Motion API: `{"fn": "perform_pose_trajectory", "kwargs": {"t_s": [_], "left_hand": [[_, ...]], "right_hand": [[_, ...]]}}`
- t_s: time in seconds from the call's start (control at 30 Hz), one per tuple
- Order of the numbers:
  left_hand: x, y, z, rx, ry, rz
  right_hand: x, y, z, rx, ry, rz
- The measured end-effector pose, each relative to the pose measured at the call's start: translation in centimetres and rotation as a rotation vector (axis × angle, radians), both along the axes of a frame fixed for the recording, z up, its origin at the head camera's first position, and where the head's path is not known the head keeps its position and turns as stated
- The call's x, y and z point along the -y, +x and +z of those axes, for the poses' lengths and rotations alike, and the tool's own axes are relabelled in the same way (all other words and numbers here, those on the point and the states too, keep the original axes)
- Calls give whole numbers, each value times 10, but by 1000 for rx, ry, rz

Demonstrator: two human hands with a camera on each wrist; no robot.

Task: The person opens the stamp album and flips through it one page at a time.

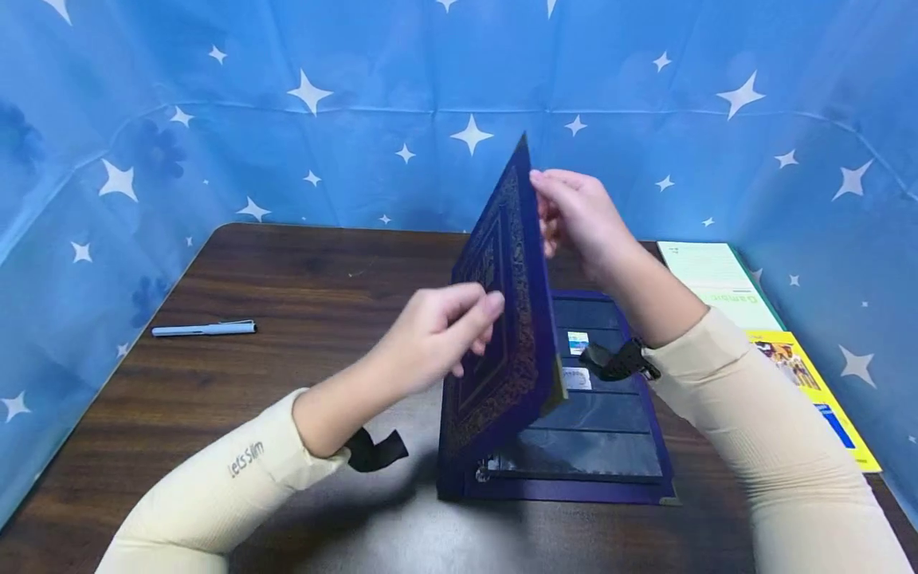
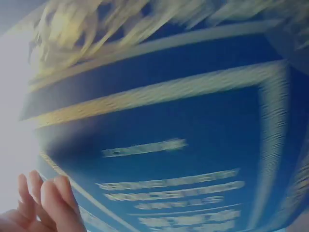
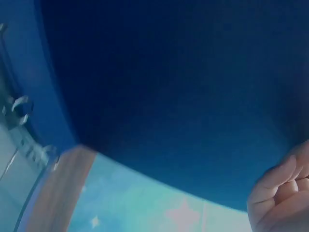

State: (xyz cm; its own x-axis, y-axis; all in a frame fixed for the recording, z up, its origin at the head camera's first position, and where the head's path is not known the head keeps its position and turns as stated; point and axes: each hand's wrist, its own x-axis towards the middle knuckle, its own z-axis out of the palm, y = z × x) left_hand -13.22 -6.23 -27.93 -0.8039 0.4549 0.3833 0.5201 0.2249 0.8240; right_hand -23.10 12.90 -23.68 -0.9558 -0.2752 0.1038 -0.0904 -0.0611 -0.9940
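A dark blue ring-binder album with gold ornate borders and metal corners lies on the table, its front cover [image 1: 495, 319] raised steeply. My right hand [image 1: 574, 211] pinches that cover near its far top corner, thumb on the edge; in the right wrist view the plain inner side of the cover fills most of the picture. My left hand [image 1: 455, 327] is in front of the cover's decorated outer face, fingers loosely bent and holding nothing. Beneath the cover, a black pocket page [image 1: 595, 410] shows two small stamp-like pieces [image 1: 577, 343]. Metal rings [image 3: 21, 108] run along the spine.
A light blue pen [image 1: 204, 328] lies on the left of the dark wooden table [image 1: 301, 271]. To the right are a pale lined notepad [image 1: 706, 275] and a yellow booklet [image 1: 853, 430], partly behind the right sleeve. A blue star-patterned curtain [image 1: 373, 72] surrounds the table.
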Motion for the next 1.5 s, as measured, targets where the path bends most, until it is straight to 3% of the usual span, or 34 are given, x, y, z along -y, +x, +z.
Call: {"fn": "perform_pose_trajectory", "kwargs": {"t_s": [0.13,0.27,0.33,0.4,0.53,0.63,0.73,0.9,1.0,1.13,1.23,1.4,1.5], "left_hand": [[4,-12,30,65,38,130],[12,-14,39,130,-36,170],[20,-13,41,144,-56,185],[31,-12,41,151,-59,198],[63,-8,38,181,-29,200],[92,-5,34,214,-7,186],[121,0,27,302,23,151],[164,3,6,425,54,102],[185,3,-15,467,32,128],[204,5,-47,528,-68,208],[210,9,-69,472,-273,285],[208,13,-100,258,-733,410],[199,17,-112,220,-901,418]], "right_hand": [[28,7,3,-103,46,181],[26,7,-2,-177,161,248],[13,6,-9,-221,351,231],[-7,4,-23,-281,642,189],[-59,-1,-66,-321,1173,133],[-96,2,-106,-258,1376,155],[-120,14,-139,-210,1503,205],[-143,34,-164,-233,1553,236],[-152,38,-164,-226,1539,220],[-162,38,-162,-176,1496,227],[-169,38,-163,-144,1439,233],[-175,37,-168,-120,1364,225],[-176,35,-169,-120,1347,217]]}}
